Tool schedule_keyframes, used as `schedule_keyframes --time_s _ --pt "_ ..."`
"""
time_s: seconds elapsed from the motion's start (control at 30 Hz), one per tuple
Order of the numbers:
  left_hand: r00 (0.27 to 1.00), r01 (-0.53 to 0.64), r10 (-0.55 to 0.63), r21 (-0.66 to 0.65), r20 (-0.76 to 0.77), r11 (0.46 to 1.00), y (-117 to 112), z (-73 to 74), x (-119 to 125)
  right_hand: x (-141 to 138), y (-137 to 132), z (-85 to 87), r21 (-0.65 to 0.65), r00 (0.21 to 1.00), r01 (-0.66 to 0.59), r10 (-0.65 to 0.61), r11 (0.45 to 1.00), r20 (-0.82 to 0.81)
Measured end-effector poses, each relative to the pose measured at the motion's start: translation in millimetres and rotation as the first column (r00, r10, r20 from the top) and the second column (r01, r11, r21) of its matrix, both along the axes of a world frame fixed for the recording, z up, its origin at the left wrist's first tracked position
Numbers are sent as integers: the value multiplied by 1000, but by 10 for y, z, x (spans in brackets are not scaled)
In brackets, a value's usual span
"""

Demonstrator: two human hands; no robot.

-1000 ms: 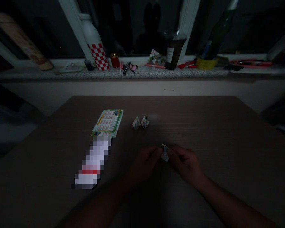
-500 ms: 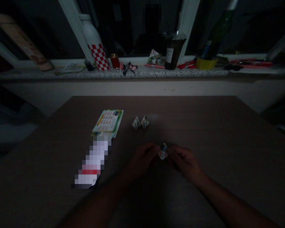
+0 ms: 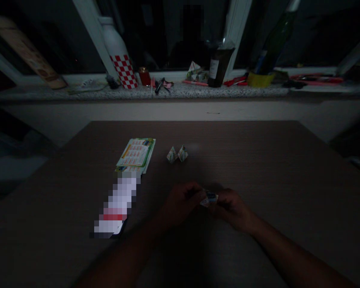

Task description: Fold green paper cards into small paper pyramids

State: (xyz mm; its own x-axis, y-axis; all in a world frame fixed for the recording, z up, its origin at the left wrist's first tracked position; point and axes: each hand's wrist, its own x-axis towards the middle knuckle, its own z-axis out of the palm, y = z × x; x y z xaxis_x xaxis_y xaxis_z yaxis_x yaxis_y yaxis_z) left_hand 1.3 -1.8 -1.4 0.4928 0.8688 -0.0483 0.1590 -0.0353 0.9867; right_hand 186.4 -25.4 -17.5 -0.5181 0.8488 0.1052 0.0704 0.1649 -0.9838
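Pinched between both hands is the small folded paper (image 3: 208,199): from where I sit at the far end of the link, I read the left hand (image 3: 181,202) as having its thumb over the left side and the right hand (image 3: 235,210) as gripping the right edge. In the dim light I cannot make out every fingertip, nor whether the paper touches the table (image 3: 258,154) beneath it.

My head view is the only one I have. It puts the paper low and near the middle, closer to me than two folded pieces, the left piece (image 3: 172,155) and the right piece (image 3: 183,154), which sit side by side on the tabletop. Left of those lies a stack of printed cards (image 3: 136,153), flat and slightly fanned, with a pixelated slab (image 3: 117,206) just below it. Beyond the table, a sill (image 3: 183,93) carries a checked bottle (image 3: 121,58), a dark cup (image 3: 218,70) and other clutter.

As for progress, I judge the two pieces to be shaped already, since both show crisp points. The one in hand looks partly worked: it has creases and angled faces, but its final form is hidden by the fingers. Its shaping seems unfinished, and it is not yet set down. The stacked cards look unfolded.
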Motion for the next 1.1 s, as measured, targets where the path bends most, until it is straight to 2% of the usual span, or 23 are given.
schedule_keyframes --time_s 0.13,0.23,0.37,0.6,0.77,0.9,1.0,1.1 --pt "992 118 -116 29 -56 993 -8 39 -16 19 16 9 50 996 62 -65 997 64" --pt "989 135 -132 50 -61 990 -15 30 -15 29 31 15 46 990 95 -100 994 104" --pt "995 101 -99 85 -28 991 -23 6 12 13 37 11 8 992 111 -111 994 56" --pt "997 -42 41 13 67 999 -38 -19 68 -46 31 -26 12 971 230 -231 973 57" --pt "982 -179 179 0 67 984 6 -61 30 -40 61 -50 9 900 435 -435 901 40" --pt "970 -241 239 41 54 970 30 -50 0 -33 75 -19 35 837 546 -547 837 18" --pt "973 -232 232 142 18 962 14 -12 -2 -30 87 1 43 786 619 -619 785 -10" --pt "984 -153 172 282 -43 947 -15 23 12 -29 107 -16 20 728 684 -682 729 -65"
